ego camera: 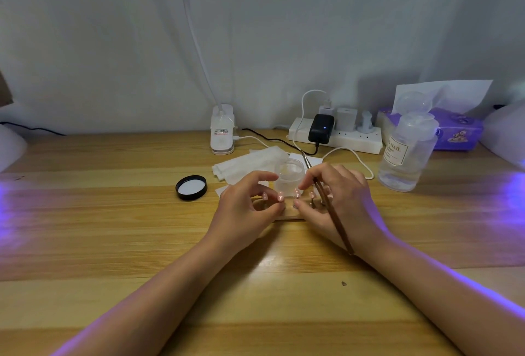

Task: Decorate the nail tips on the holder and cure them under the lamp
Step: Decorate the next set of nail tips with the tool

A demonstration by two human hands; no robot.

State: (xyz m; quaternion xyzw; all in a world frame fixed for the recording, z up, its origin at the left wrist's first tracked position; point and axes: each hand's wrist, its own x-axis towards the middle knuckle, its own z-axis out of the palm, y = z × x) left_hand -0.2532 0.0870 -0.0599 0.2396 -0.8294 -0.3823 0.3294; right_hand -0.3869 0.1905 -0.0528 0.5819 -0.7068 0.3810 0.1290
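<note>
A wooden nail-tip holder [288, 215] lies on the table in front of me with several pale pink nail tips [280, 196] standing on it. My left hand [245, 211] curls round the holder's left end, thumb and fingers near a tip. My right hand [335, 202] grips the right end and also holds a thin brown brush [335, 216], its metal tip pointing up and away. A small frosted jar [289, 175] stands open just behind the holder. A curing lamp [508, 134] sits at the far right, casting violet light.
The jar's black lid [191, 187] lies upside down to the left. White wipes [250, 165] lie behind the jar. A clear pump bottle [406, 154], purple tissue box [451, 131], power strip [341, 134] and white desk-lamp base [222, 131] stand along the back. Another lamp [11, 148] sits far left.
</note>
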